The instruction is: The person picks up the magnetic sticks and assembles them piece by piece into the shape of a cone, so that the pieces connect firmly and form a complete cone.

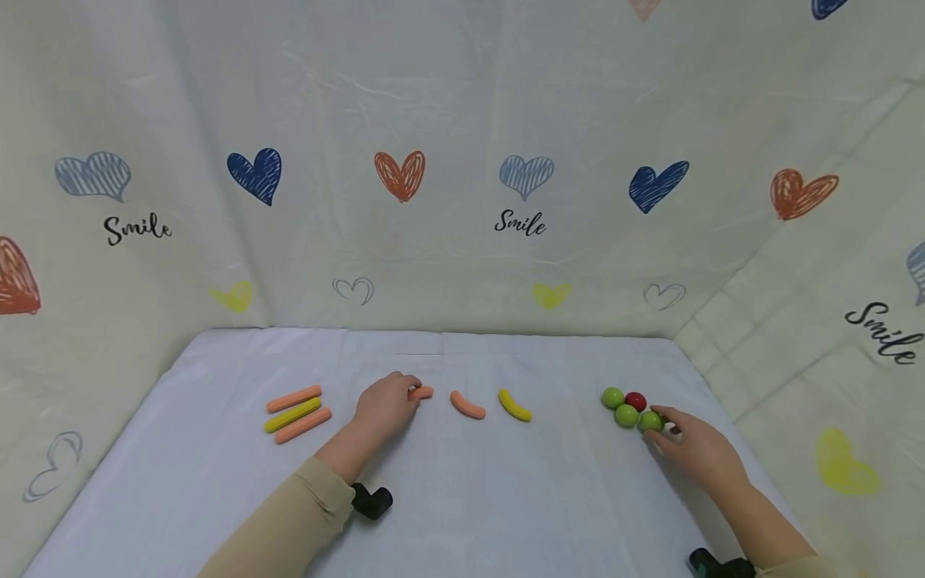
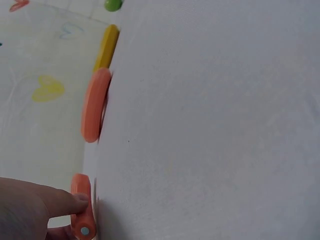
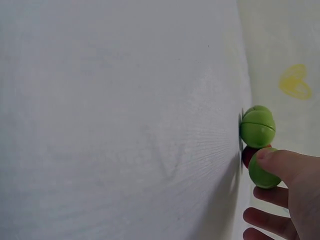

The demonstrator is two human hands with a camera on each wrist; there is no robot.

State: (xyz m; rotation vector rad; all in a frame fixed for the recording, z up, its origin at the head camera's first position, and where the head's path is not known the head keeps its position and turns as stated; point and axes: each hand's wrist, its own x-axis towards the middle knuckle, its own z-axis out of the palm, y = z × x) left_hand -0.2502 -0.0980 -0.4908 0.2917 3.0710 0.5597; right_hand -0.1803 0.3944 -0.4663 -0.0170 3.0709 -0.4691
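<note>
In the head view my left hand [image 1: 386,405] pinches an orange sausage-shaped toy [image 1: 422,392]. The left wrist view shows a pale dot on the near end of this orange sausage-shaped toy [image 2: 81,200]. To its right lie a curved orange sausage-shaped toy [image 1: 467,405] and a curved yellow banana-shaped piece [image 1: 515,405]. Over on the right side of the table, my right hand [image 1: 701,453] holds a green toy ball [image 1: 650,421] between thumb and fingers. Two more green balls [image 1: 625,415] and a red ball [image 1: 636,400] sit beside it. A dark red bit near the right fingertips is mostly hidden.
Two straight orange sticks [image 1: 302,425] and a yellow stick [image 1: 292,415] lie side by side at the left. A white cloth [image 1: 506,506] covers the table. Behind it hangs a pale curtain [image 1: 462,96] printed with hearts.
</note>
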